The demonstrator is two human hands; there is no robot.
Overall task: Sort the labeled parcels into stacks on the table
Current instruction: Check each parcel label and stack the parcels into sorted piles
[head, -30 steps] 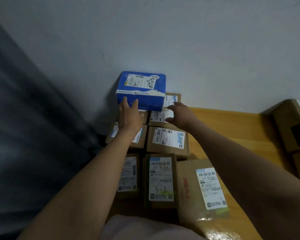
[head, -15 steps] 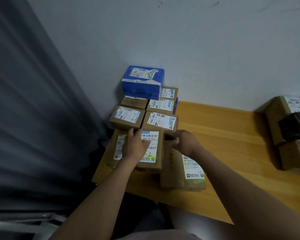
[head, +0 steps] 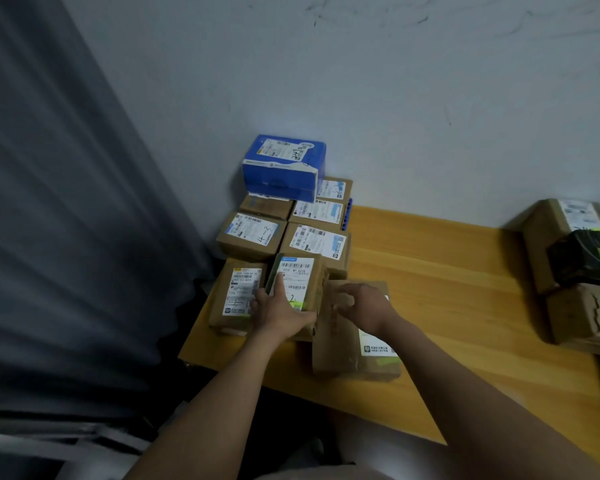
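Note:
Brown labeled parcels are packed in rows at the table's left end, with a blue box [head: 284,166] on top at the wall. My left hand [head: 279,308] grips the near end of a brown parcel with a white label [head: 300,278] in the front row, tilting it up. My right hand [head: 364,304] hovers just right of it, fingers loosely curled, above a larger flat parcel [head: 347,344] that lies at the table's front. Another labeled parcel [head: 239,294] lies to the left of my left hand.
The wooden table [head: 447,296] runs right along the white wall. At its right end stands a second stack of brown parcels [head: 568,230] with a black packet [head: 589,258] among them. A grey curtain hangs at the left.
Both hands have come back from the blue box to the front row. My left hand has taken hold of the labeled parcel and tipped it up. The view has pulled back.

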